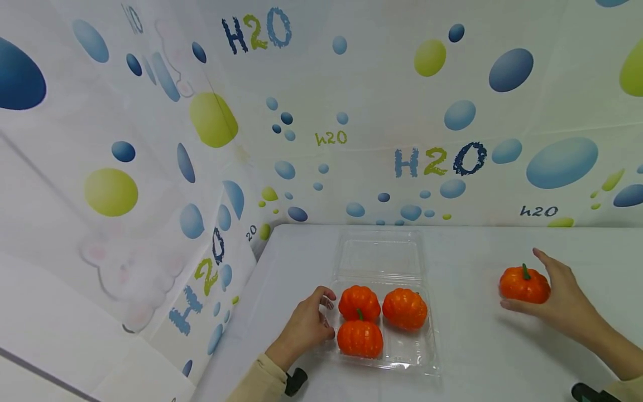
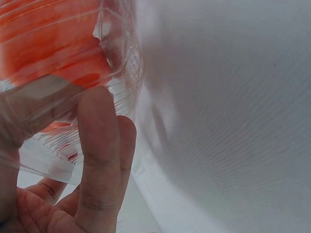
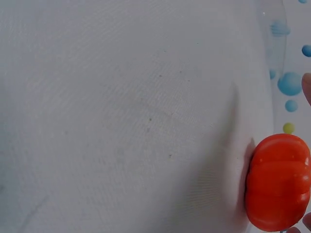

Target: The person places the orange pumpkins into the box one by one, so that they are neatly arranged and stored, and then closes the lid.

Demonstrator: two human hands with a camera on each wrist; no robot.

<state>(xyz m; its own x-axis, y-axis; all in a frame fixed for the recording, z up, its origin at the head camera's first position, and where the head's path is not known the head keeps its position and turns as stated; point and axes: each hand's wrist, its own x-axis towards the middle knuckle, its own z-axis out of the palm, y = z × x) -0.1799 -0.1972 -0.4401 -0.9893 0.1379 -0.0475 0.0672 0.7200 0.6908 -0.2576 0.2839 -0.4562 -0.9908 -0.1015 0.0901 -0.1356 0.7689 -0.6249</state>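
From my head feed, I see the right hand point(image 1: 565, 298) spread around an orange mini pumpkin point(image 1: 522, 286), its thumb along the near side and a finger apart from the far side; I can't tell whether the thumb touches. The left hand point(image 1: 308, 318) has bent fingers at the near wall of a clear plastic clamshell point(image 1: 402, 349); whether they pinch it, I can't make out. Just right of that hand, beyond the wall, sit three pumpkins point(image 1: 404, 309), two with green stems visible. The open lid point(image 1: 379, 251) lies beyond them, and the whole clamshell stands between the two hands on the white tabletop point(image 1: 467, 335). Beige sleeves point(image 1: 261, 382) and black wrist devices point(image 1: 296, 382) sit behind the hands.

Ahead of both hands I get a white backdrop point(image 1: 372, 78) dotted with blue and lime ovals. I can read "H2O" point(image 1: 257, 30) in large blue-and-green letters, repeated lower right, and smaller "h2O" in green and in dark blue. Left of the left hand, the side sheet shows a pale cartoon animal point(image 1: 133, 279) and more "H2O" running sideways.
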